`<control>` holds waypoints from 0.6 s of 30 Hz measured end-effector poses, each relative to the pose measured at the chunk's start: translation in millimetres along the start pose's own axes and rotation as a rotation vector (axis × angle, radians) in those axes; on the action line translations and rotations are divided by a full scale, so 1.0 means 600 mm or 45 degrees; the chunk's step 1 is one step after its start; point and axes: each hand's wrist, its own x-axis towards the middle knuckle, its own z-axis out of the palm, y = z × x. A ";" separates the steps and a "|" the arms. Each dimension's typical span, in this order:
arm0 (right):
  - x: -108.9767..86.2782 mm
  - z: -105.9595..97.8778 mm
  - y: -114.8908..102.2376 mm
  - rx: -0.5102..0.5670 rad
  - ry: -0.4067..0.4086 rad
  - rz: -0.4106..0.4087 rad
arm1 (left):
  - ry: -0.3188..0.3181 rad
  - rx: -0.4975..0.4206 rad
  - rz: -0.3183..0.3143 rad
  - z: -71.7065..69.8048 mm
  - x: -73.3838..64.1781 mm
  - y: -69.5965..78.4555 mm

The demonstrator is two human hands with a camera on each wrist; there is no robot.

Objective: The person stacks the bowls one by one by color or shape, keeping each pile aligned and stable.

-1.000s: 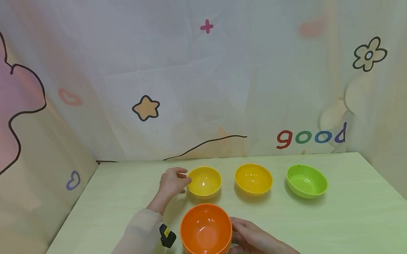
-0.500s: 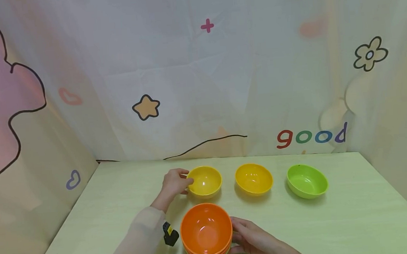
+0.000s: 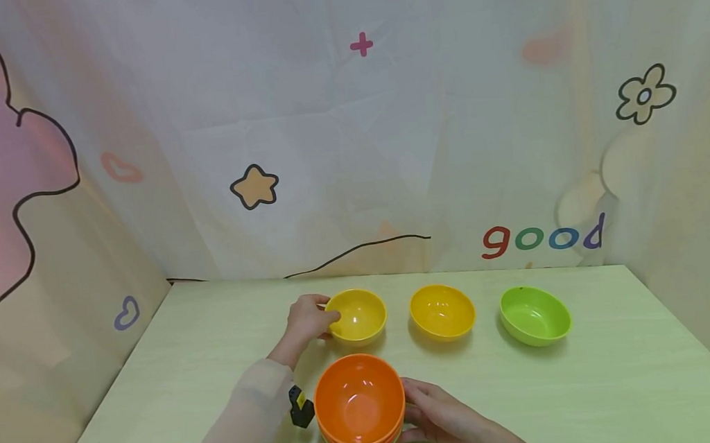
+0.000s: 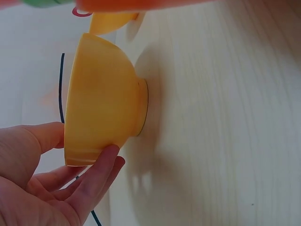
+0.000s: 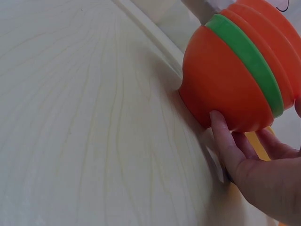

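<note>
My left hand [image 3: 308, 320] pinches the left rim of a yellow bowl [image 3: 362, 318], thumb over the rim and inside, fingers on the outer wall. The left wrist view shows the same yellow bowl [image 4: 99, 94] from the side, upright, its foot close over the table. Nearer to me stands a stack of bowls [image 3: 360, 405], orange on top with a green one between orange ones. Curved against the right side of this stack, my right hand [image 3: 442, 416] holds it; in the right wrist view its fingers [image 5: 223, 136] touch the lowest orange bowl [image 5: 221, 80].
Right of the held bowl stand a deeper-yellow bowl [image 3: 442, 312] and a green bowl [image 3: 535, 316], in a row along the back of the table [image 3: 624, 381]. A black device [image 3: 301, 408] shows at the left wrist. A printed curtain [image 3: 321, 113] hangs behind.
My left hand has moved slightly right onto the yellow bowl; its thumb now reaches over the rim and its fingers have closed in. The right hand and the stack have stayed put.
</note>
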 end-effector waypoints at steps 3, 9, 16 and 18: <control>-0.001 0.000 0.000 0.001 -0.005 -0.003 | -0.007 -0.009 -0.020 0.000 -0.001 0.000; 0.000 -0.001 0.000 0.003 -0.012 -0.005 | -0.016 -0.020 -0.025 0.000 -0.003 0.002; 0.000 0.000 0.001 -0.001 -0.006 -0.010 | -0.012 -0.024 -0.035 0.000 -0.004 0.004; 0.000 -0.001 0.001 -0.002 -0.008 -0.013 | -0.011 -0.026 -0.051 0.000 -0.003 0.005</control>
